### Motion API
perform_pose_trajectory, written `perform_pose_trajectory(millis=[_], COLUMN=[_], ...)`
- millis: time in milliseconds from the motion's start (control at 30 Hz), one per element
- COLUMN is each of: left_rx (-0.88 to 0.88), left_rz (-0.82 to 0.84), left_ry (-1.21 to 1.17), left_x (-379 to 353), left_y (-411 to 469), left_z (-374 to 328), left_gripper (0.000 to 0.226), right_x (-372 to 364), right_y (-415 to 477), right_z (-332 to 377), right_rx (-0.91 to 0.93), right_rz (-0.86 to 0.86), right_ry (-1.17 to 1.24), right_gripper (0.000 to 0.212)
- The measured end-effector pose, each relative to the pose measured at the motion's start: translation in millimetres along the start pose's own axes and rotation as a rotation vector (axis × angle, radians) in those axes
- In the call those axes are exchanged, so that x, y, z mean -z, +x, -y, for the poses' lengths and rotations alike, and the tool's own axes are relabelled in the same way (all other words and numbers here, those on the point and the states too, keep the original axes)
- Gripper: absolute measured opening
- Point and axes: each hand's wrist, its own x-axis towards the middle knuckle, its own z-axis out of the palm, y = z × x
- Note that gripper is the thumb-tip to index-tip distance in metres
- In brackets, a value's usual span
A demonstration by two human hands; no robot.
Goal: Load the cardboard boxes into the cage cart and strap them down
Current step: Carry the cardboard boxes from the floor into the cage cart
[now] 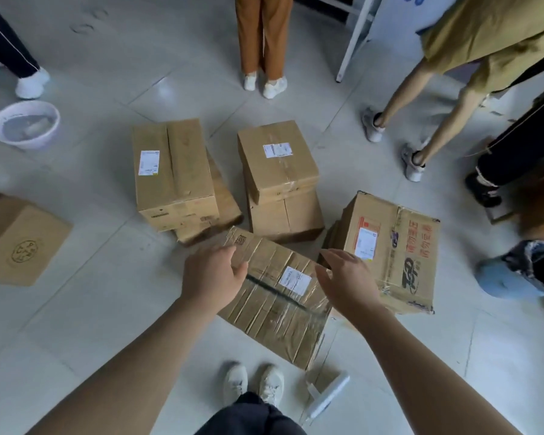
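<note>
Currently: pick-up stage, no boxes loaded as far as this view shows. Taped box [274,296] is low in front of the person's shoes [253,383], between both hands. Whether it sits flat on the floor [107,309] or is tipped up: cannot tell.

Hand status:
- Left hand [212,274] grips the box's far-left edge, fingers curled over it.
- Right hand [347,279] is spread, fingers relaxed, over the box's right edge. It holds nothing; contact not confirmed.

Key relation: the box lies skewed to the person. Its dark seam [283,293] runs across from the left-hand side to the right-hand side, sloping nearer on the right. Long axis appears to run away from the person, approx.; wide lens, so low confidence. Left hand is on the box. Judgement: the right hand needs to come down and inward onto the opposite edge before any lift.

Other stock: left stack [173,174] and centre stack [277,158] beyond. Printed box [393,246] is just beside the taped box on its right. Lone box [19,240] sits well apart at left. Cage cart and straps: not in view.

Obs.: bystanders' legs ring the work area. White roll-like item [327,394] lies on the floor near the shoes; possible trip hazard when carrying.
</note>
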Motion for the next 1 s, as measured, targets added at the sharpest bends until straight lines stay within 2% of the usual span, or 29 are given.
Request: perform_pose_trajectory(millis=[467,633,733,1000], left_rx=[0.243,0.434,0.546,0.813], left_rz=[0.038,0.062,0.098,0.274], left_ry=[0.061,0.04,0.025,-0.067], left_x=[-105.9,-187.7,-247.5,-388.2], left_y=[-29.1,-39.6,-48.1,-57.7], left_z=[-52.8,-91.7,-106.8,-122.2], left_gripper=[0.047,0.05,0.056,0.071], right_x=[-50.5,-96.0,-131.9,-240.0], right_y=[48.9,76.8,89.8,117.6], right_z=[-90.6,-148.9,-183.8,-250.5], right_rx=[0.218,0.372,0.464,0.557], right_rz=[0.185,0.291,0.362,0.443], right_ry=[-0.093,-0.146,-0.236,-0.422], right_gripper=[0.039,0.034,0.04,0.048])
